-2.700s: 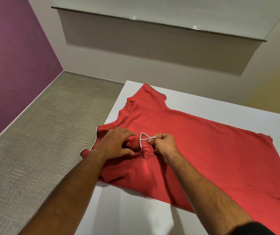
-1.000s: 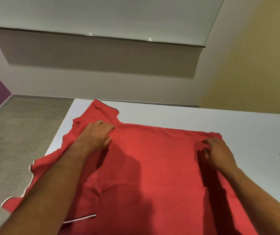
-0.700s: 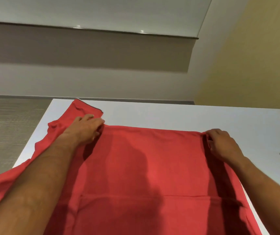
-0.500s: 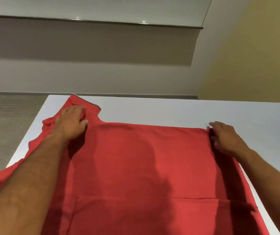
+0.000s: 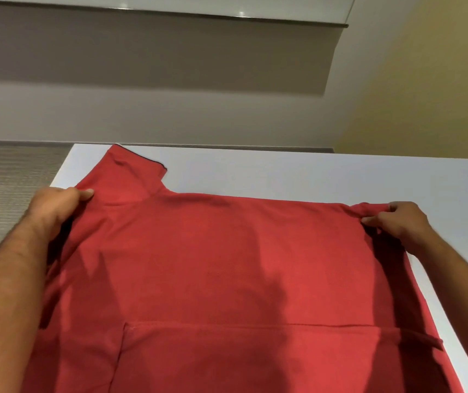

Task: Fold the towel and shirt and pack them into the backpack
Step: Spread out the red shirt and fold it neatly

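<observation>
A red shirt (image 5: pixel 227 265) lies spread flat on the white table (image 5: pixel 284 174), filling most of the near view. One sleeve with a dark-and-white trimmed edge points to the far left corner. My left hand (image 5: pixel 54 208) pinches the shirt's far left part, near the shoulder. My right hand (image 5: pixel 397 219) pinches the shirt's far right corner, where the cloth bunches up. A seam runs across the near part of the shirt. No towel or backpack is in view.
The table's left edge drops to a grey carpeted floor (image 5: pixel 9 188). A pale wall with a dark ledge rises beyond the table, and a yellow wall (image 5: pixel 425 95) stands at the right. Bare table surface shows beyond and right of the shirt.
Both hands went from the collar to the shirt's far edge, spread apart, and now pinch the cloth at the far left and far right corners. The view swung right.
</observation>
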A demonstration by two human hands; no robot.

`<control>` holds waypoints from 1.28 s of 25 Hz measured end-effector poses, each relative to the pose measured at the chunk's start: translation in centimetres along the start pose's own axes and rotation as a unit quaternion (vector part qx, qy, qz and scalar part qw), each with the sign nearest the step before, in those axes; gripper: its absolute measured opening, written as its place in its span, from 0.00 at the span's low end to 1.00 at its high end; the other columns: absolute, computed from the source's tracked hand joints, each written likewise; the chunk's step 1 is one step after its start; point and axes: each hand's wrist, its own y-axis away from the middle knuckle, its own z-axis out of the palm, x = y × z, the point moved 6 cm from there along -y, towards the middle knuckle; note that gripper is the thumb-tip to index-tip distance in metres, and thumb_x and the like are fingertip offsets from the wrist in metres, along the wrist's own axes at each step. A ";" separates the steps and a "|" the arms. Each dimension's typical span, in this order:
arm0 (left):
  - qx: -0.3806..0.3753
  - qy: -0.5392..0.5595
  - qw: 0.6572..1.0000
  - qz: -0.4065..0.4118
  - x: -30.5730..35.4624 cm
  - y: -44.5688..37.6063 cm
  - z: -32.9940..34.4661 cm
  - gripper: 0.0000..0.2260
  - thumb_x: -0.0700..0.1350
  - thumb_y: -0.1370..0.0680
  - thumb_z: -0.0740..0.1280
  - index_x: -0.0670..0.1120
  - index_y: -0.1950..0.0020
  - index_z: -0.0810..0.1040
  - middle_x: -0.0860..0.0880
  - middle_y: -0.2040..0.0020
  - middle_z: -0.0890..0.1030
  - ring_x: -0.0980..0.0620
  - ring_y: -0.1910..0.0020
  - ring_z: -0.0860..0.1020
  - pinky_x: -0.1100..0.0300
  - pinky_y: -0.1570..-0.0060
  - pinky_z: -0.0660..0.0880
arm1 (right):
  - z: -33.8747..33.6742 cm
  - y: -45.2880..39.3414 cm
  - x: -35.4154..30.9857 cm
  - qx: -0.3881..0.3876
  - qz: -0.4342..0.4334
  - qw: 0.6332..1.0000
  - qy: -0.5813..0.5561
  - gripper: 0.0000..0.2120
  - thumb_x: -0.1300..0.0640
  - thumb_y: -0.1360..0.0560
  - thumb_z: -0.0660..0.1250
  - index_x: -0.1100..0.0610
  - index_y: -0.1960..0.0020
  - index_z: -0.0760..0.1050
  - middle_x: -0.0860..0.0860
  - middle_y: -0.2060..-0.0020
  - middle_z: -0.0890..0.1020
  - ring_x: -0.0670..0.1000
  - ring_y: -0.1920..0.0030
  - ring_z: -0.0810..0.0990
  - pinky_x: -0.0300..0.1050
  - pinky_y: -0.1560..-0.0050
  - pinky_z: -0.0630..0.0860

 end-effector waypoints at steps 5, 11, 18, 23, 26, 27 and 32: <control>-0.021 0.066 0.997 0.022 0.8 0.7 -1.3 0.12 0.46 0.26 0.74 0.48 0.64 0.72 0.46 0.68 0.73 0.49 0.75 0.70 0.65 0.76 0.69 | 0.3 1.1 -0.7 -0.084 0.019 0.982 -0.167 0.10 0.70 0.33 0.74 0.62 0.53 0.82 0.58 0.59 0.84 0.57 0.60 0.83 0.44 0.56 0.81; -0.022 0.105 0.989 0.104 2.5 2.2 -4.5 0.08 0.45 0.23 0.72 0.47 0.61 0.77 0.48 0.69 0.77 0.56 0.78 0.72 0.69 0.80 0.69 | -0.6 3.7 -1.9 -0.076 -0.005 0.954 -0.289 0.06 0.65 0.29 0.73 0.62 0.52 0.82 0.57 0.60 0.86 0.51 0.67 0.83 0.42 0.63 0.82; -0.036 0.104 0.985 0.131 1.5 6.0 -9.3 0.08 0.42 0.22 0.70 0.46 0.61 0.77 0.46 0.66 0.77 0.60 0.79 0.73 0.65 0.76 0.73 | -4.6 8.7 1.2 -0.104 -0.061 0.951 -0.284 0.11 0.61 0.24 0.68 0.64 0.43 0.80 0.52 0.67 0.83 0.52 0.70 0.79 0.43 0.69 0.77; -0.068 0.085 0.985 0.131 -1.7 9.6 -11.9 0.10 0.39 0.22 0.68 0.47 0.62 0.74 0.58 0.75 0.78 0.64 0.76 0.73 0.66 0.63 0.66 | -6.1 12.9 5.1 -0.150 -0.072 0.961 -0.220 0.27 0.41 0.42 0.80 0.55 0.49 0.83 0.56 0.56 0.86 0.47 0.59 0.84 0.49 0.50 0.77; -0.113 0.065 0.983 0.130 -5.2 11.2 -13.6 0.08 0.33 0.23 0.68 0.45 0.58 0.76 0.50 0.66 0.80 0.64 0.73 0.77 0.73 0.68 0.72 | -6.6 15.0 7.3 -0.165 -0.096 0.970 -0.149 0.18 0.51 0.37 0.80 0.58 0.51 0.83 0.59 0.53 0.86 0.50 0.55 0.84 0.42 0.51 0.79; -0.129 0.051 0.982 0.130 -6.6 11.5 -14.1 0.07 0.31 0.24 0.68 0.42 0.56 0.77 0.48 0.65 0.82 0.63 0.72 0.79 0.74 0.69 0.74 | -6.8 15.6 8.0 -0.159 -0.107 0.976 -0.107 0.15 0.54 0.37 0.80 0.57 0.53 0.84 0.58 0.55 0.86 0.51 0.55 0.84 0.37 0.53 0.78; -0.150 -0.023 0.982 0.112 -11.7 12.9 -16.0 0.09 0.25 0.33 0.72 0.32 0.55 0.80 0.39 0.54 0.82 0.50 0.58 0.81 0.64 0.53 0.76 | -6.4 16.6 11.7 -0.092 -0.133 0.985 0.062 0.17 0.68 0.34 0.77 0.45 0.64 0.84 0.42 0.61 0.86 0.40 0.57 0.82 0.27 0.56 0.73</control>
